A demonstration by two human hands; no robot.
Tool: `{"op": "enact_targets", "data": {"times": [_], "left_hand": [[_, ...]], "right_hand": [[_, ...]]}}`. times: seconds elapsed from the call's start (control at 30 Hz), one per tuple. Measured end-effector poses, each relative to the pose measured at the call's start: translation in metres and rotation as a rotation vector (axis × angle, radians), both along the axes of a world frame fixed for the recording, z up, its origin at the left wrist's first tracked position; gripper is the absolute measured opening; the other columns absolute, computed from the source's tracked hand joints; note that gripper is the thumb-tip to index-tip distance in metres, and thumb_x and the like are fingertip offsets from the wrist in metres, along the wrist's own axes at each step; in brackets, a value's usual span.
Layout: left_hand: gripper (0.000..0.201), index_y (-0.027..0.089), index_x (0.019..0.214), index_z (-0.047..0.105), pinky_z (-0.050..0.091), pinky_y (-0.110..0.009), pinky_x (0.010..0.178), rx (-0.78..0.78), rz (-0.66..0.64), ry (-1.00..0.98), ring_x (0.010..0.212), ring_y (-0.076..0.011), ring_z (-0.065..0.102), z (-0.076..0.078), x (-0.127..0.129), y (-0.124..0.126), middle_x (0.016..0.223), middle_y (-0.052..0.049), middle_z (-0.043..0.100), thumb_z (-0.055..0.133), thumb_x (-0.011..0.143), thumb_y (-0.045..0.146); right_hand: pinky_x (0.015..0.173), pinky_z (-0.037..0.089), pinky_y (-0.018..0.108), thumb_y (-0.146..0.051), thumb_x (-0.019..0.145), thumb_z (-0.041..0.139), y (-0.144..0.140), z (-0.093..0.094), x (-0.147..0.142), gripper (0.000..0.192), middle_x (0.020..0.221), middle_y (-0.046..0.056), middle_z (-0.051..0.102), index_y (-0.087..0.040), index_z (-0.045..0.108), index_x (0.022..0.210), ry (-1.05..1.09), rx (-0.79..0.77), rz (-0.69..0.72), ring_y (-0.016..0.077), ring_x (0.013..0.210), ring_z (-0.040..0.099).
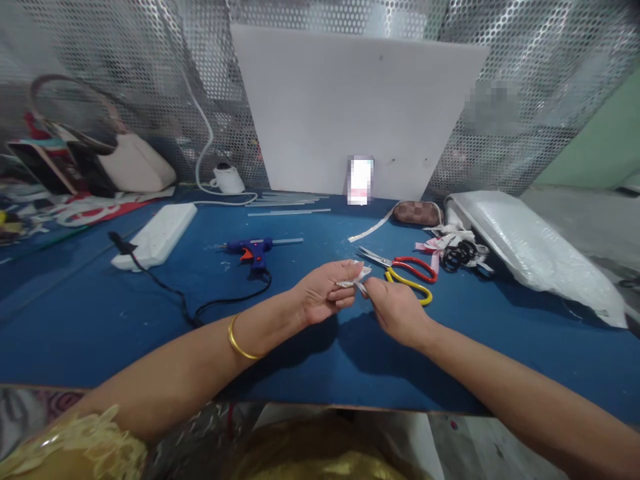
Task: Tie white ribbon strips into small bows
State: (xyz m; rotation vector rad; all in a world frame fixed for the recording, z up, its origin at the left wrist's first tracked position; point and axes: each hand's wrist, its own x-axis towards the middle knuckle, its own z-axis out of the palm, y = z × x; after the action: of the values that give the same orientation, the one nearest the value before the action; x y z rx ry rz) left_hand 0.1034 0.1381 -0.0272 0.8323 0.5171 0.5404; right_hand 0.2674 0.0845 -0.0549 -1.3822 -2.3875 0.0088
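blue worktop (150, 350) is spanning the frame; at centre, left hand (327, 292) and right hand (400, 312) are pinching a white strip (365, 273) between fingers (343, 294), seemingly steadying it from both sides.

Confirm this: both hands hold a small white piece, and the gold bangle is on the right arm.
Wrong arm: the head view shows the gold bangle on the left arm, not the right. The left hand and right hand do both hold the small white piece.
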Motion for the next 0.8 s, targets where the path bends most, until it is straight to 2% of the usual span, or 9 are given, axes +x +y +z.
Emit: {"op": "enact_targets", "data": {"times": [0.13,0.2,0.3,0.43,0.57,0.7,0.73,0.8], "left_hand": [[0.029,0.016,0.065,0.048,0.013,-0.018,0.037,0.132,0.042,0.108,0.033,0.0002,0.022,-0.004,0.002,0.002,0.045,0.008,0.038,0.069,0.071,0.035],[0.032,0.015,0.065,0.048,0.013,-0.019,0.037,0.179,0.083,0.17,0.035,-0.0008,0.027,-0.005,0.002,0.002,0.048,0.006,0.043,0.07,0.069,0.038],[0.034,0.015,0.067,0.05,0.016,-0.019,0.038,0.222,0.102,0.23,0.037,-0.0019,0.032,-0.007,0.004,0.001,0.053,0.004,0.049,0.072,0.066,0.041],[0.038,0.015,0.072,0.053,0.019,-0.018,0.039,0.28,0.107,0.246,0.038,-0.0025,0.031,-0.009,0.005,0.002,0.051,0.005,0.047,0.067,0.068,0.05],[0.045,0.015,0.071,0.054,0.026,-0.019,0.041,0.33,0.114,0.284,0.042,-0.0062,0.038,-0.01,0.003,0.004,0.051,0.003,0.046,0.056,0.073,0.059],[0.036,0.015,0.063,0.051,0.03,-0.019,0.046,0.519,0.068,0.314,0.047,-0.0066,0.039,-0.007,0.001,0.004,0.053,0.003,0.045,0.062,0.074,0.048],[0.034,0.015,0.063,0.051,0.03,-0.019,0.046,0.533,0.051,0.302,0.048,-0.0063,0.038,-0.006,0.001,0.004,0.053,0.004,0.044,0.063,0.073,0.045],[0.031,0.015,0.065,0.053,0.027,-0.018,0.044,0.448,-0.008,0.249,0.046,-0.005,0.033,-0.006,0.001,0.004,0.053,0.005,0.041,0.064,0.074,0.043]], "right_hand": [[0.058,0.034,0.025,-0.017,0.086,0.038,-0.006,0.006,-0.006,0.013,0.07,0.001,0.055,-0.018,0.051,0.083,0.366,-0.209,0.035,0.0132,0.061,0.048],[0.061,0.038,0.025,-0.024,0.085,0.046,-0.006,0.011,-0.009,0.011,0.074,0.001,0.057,-0.018,0.054,0.084,0.578,-0.335,0.035,0.0136,0.066,0.051],[0.061,0.043,0.026,-0.032,0.082,0.054,-0.003,0.014,-0.013,0.017,0.07,0.001,0.06,-0.016,0.057,0.077,0.876,-0.514,0.004,0.0139,0.066,0.055],[0.059,0.047,0.027,-0.033,0.079,0.057,0.002,0.013,-0.014,0.024,0.06,0.001,0.06,-0.015,0.056,0.063,1.109,-0.597,-0.1,0.0122,0.055,0.056],[0.059,0.047,0.027,-0.031,0.079,0.058,0.002,0.013,-0.011,0.022,0.06,0.001,0.06,-0.015,0.057,0.063,1.156,-0.588,-0.094,0.0115,0.054,0.056],[0.051,0.04,0.023,-0.028,0.081,0.055,0.002,0.014,-0.006,0.024,0.053,-0.003,0.052,-0.016,0.053,0.06,1.017,-0.51,-0.094,0.0085,0.047,0.048],[0.049,0.037,0.022,-0.026,0.081,0.055,0.003,0.014,-0.005,0.025,0.051,-0.004,0.048,-0.016,0.052,0.058,0.963,-0.469,-0.084,0.0076,0.046,0.045],[0.049,0.033,0.022,-0.023,0.081,0.055,0.004,0.014,-0.001,0.024,0.051,-0.005,0.044,-0.016,0.05,0.058,0.877,-0.391,-0.025,0.0072,0.048,0.041]]}}
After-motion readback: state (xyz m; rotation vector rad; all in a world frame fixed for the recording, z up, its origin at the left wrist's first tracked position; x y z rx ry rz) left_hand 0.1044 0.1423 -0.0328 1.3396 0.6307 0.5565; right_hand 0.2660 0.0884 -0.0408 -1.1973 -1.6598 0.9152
